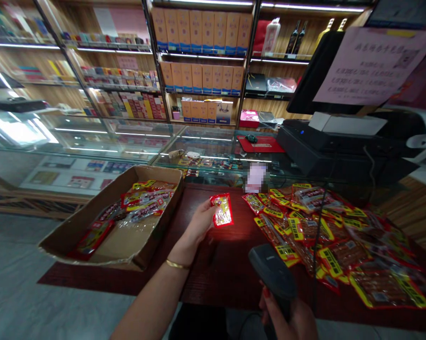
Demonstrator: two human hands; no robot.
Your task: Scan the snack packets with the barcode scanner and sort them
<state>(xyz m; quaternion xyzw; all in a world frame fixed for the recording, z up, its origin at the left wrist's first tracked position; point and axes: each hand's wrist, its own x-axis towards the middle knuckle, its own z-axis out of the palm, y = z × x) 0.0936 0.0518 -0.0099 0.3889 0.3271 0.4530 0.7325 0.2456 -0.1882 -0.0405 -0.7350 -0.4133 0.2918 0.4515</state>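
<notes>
My left hand (199,221), with a gold bangle at its wrist, is closed on the left edge of a small red snack packet (222,210) above the dark red tabletop. A red glow falls on the packet and on the wood below it. In my right hand (283,314) is a dark barcode scanner (272,270), its head pointed towards the packet. Many flat snack packs with red and yellow edges lie in a heap (312,226) to the right. On the left stands an open cardboard box (138,262) with several snack packs inside.
Beyond the wooden table (213,283) runs a glass display counter (142,141). A red mouse pad (272,145) with a mouse lies on it, beside a black monitor (315,71) and its base. A thin dark cable (318,245) hangs across the heap. Stocked shelves line the back wall.
</notes>
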